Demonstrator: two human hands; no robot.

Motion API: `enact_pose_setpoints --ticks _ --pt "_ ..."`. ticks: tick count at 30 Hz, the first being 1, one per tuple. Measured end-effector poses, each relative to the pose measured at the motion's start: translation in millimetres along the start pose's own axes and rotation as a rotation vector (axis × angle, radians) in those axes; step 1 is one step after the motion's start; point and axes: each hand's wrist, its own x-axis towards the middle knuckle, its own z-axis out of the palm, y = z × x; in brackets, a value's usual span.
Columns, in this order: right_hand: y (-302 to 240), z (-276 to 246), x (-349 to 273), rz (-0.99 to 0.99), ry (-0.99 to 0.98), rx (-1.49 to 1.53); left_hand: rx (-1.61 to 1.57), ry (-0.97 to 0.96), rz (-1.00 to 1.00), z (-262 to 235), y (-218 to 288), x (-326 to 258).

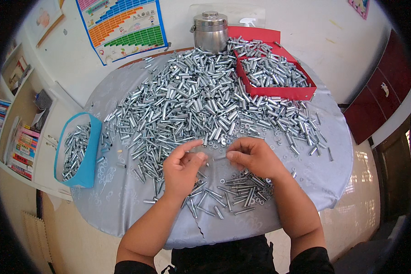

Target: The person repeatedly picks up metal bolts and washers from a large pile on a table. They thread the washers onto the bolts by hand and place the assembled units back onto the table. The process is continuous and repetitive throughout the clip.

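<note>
My left hand point(183, 167) and my right hand point(252, 156) meet over the near part of a round table point(123, 201) covered in a grey cloth. Between their fingertips they pinch a thin metal bolt point(218, 158), each hand on one end. A small heap of bolts and washers point(235, 188) lies just under and in front of my hands. A big pile of shiny metal sleeves point(201, 98) spreads across the table beyond them.
A blue box point(87, 155) with metal parts hangs over the table's left edge. A red box point(278, 73) full of parts sits at the back right, a steel pot point(210, 30) behind the pile. Shelves with books stand at left, a dark red cabinet at right.
</note>
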Motion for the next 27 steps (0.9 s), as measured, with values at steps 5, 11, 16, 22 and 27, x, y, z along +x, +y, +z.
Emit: enact_pose_setpoints --ticks 5,11,16,22,27 --pt "-1 -17 1 -0.080 0.171 0.040 -0.043 0.084 0.027 -3 -1 2" --pt "-15 -21 16 -0.427 0.699 0.670 -0.028 0.083 0.057 -2 -2 2" --pt "-2 -21 13 -0.288 0.630 0.421 -0.004 0.119 0.060 -5 -3 5" --pt "1 -24 11 -0.260 0.678 0.380 -0.052 0.192 0.129 -8 -2 7" --pt "0 -20 9 -0.245 0.638 0.324 0.039 0.212 0.144 -11 1 6"
